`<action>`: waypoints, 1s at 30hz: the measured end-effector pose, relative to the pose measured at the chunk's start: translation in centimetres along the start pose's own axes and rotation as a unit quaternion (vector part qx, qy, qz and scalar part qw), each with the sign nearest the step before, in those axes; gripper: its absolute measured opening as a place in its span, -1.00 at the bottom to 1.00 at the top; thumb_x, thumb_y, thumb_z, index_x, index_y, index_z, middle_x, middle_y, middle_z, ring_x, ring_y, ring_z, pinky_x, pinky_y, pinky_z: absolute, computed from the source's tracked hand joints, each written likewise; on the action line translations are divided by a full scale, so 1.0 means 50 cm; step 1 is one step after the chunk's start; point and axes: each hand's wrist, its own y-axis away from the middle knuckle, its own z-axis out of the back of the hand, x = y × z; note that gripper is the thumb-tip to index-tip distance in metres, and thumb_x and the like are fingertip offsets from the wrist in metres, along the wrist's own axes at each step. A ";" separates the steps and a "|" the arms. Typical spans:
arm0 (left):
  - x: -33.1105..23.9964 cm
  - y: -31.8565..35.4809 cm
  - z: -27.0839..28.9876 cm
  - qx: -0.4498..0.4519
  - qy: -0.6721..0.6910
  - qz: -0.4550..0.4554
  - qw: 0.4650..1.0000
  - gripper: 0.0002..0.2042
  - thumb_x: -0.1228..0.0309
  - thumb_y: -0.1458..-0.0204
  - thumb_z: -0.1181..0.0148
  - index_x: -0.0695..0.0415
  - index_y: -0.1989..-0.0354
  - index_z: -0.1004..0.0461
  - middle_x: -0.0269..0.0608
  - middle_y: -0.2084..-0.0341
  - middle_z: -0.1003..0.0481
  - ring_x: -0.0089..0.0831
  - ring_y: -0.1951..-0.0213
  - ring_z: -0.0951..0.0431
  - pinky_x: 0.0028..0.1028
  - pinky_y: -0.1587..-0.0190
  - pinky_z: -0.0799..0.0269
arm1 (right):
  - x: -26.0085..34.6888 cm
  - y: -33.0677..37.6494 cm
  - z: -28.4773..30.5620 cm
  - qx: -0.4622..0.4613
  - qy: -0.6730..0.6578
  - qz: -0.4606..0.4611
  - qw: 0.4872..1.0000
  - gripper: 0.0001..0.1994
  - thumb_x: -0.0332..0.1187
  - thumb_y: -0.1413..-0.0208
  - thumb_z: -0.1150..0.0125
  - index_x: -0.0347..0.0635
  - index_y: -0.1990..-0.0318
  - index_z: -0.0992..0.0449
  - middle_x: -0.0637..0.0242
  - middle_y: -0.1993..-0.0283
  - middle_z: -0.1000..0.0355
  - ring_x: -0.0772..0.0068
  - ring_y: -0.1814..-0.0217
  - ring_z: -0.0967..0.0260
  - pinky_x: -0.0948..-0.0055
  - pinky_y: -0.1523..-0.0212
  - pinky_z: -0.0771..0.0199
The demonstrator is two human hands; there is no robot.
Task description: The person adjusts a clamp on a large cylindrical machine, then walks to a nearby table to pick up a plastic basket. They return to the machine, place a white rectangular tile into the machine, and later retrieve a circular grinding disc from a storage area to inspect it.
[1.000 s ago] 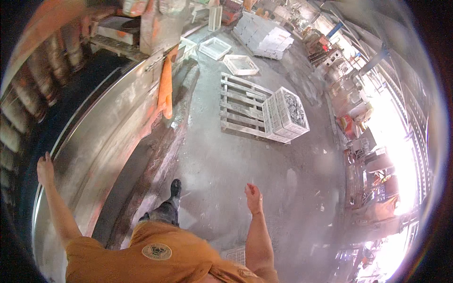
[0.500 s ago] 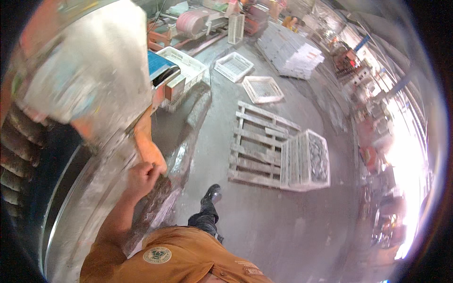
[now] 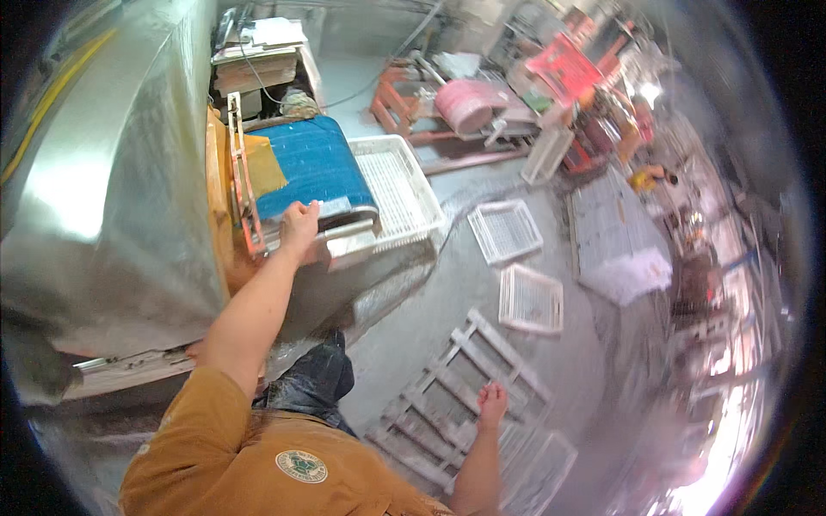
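Blue belt (image 3: 320,159): left hand (image 3: 299,228) at its near edge, pinch possible if running; right hand (image 3: 492,401) well right; both hands' finger closure unclear.

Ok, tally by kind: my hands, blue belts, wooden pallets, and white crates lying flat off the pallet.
Hands (left hand, right hand): 2
Blue belt: 1
Wooden pallet: 1
Flat white crates (belt-end crate, nearer floor crate, farther floor crate): 3
Total: 7

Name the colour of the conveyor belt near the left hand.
The conveyor belt near the left hand is blue; the head view shows it best.
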 end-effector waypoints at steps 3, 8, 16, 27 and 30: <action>-0.022 -0.163 -0.005 -0.058 -0.123 0.049 0.990 -0.66 0.10 0.03 -0.10 0.19 0.41 -0.40 0.08 0.42 -0.51 0.03 0.30 -0.51 -0.12 0.23 -0.38 | 0.040 -0.093 -0.122 0.136 -0.006 0.027 0.990 -0.78 -0.16 -0.22 0.01 -0.11 0.30 -0.35 0.48 0.47 -0.31 0.63 0.51 -0.23 0.61 0.51 -0.27; 0.070 -0.403 0.040 -0.177 -0.298 0.030 0.938 -0.49 0.11 0.13 -0.23 0.14 0.07 -0.27 0.12 0.14 -0.37 0.03 0.07 -0.39 -0.08 0.09 -0.33 | -0.012 -0.068 -0.216 0.341 0.390 -0.156 0.841 -0.67 -0.21 -0.10 -0.16 -0.28 0.10 -0.47 0.36 0.28 -0.47 0.48 0.31 -0.38 0.43 0.22 -0.40; 0.036 -0.477 0.077 -0.177 -0.375 0.214 0.885 -0.45 0.10 0.13 -0.25 0.21 0.06 -0.27 0.07 0.10 -0.31 -0.05 -0.01 -0.33 -0.15 -0.01 -0.29 | 0.242 -0.283 -0.494 0.477 0.466 -0.080 0.741 -0.53 -0.06 -0.10 -0.11 -0.26 0.00 -0.41 0.09 0.06 -0.45 0.22 0.04 -0.41 0.36 0.03 -0.37; 0.066 -0.527 0.066 -0.214 -0.431 0.250 0.840 -0.61 0.15 0.14 -0.19 0.22 0.29 -0.35 0.02 0.27 -0.31 -0.07 0.12 -0.33 -0.19 0.06 -0.29 | 0.789 -0.404 -1.498 0.656 0.122 0.149 0.730 -0.66 -0.32 -0.13 -0.15 -0.30 -0.01 -0.37 0.30 0.14 -0.44 0.52 0.11 -0.35 0.51 0.06 -0.37; 0.080 -0.529 0.068 -0.211 -0.427 0.261 0.839 -0.63 0.16 0.16 -0.20 0.21 0.33 -0.34 0.00 0.29 -0.30 -0.07 0.15 -0.33 -0.20 0.07 -0.28 | 0.893 -0.365 -1.752 0.561 0.119 0.359 0.737 -0.59 -0.31 -0.02 -0.25 -0.28 0.00 -0.37 0.17 0.12 -0.44 0.27 0.06 -0.38 0.39 0.02 -0.36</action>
